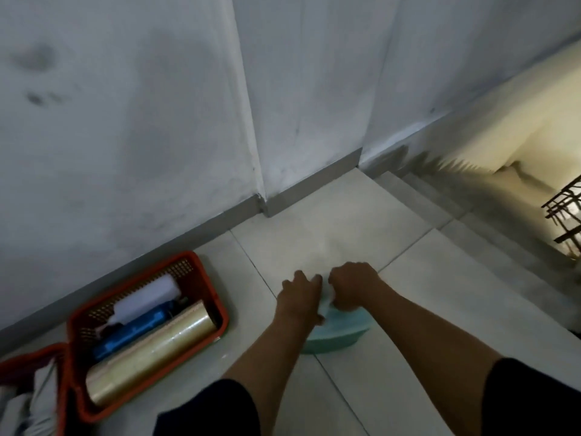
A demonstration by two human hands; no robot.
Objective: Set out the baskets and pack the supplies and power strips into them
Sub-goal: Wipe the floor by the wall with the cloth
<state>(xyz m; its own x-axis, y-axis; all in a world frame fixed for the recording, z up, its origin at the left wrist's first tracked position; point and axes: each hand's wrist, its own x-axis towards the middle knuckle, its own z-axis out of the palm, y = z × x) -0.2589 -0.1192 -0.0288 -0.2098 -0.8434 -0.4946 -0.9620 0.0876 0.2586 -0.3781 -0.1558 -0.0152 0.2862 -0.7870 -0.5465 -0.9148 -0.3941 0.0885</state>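
Teal basket (336, 333), gripped at its rim by left hand (300, 295) and right hand (353, 286), should be lowered level beside the orange basket (217, 297).

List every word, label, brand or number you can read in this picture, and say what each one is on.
None can be read.
The blue item in the orange basket has pale marks on its side, too blurred to read.
The white bottle and the clear film roll in that basket show no legible print.
The teal basket under the left hand and right hand shows no text.
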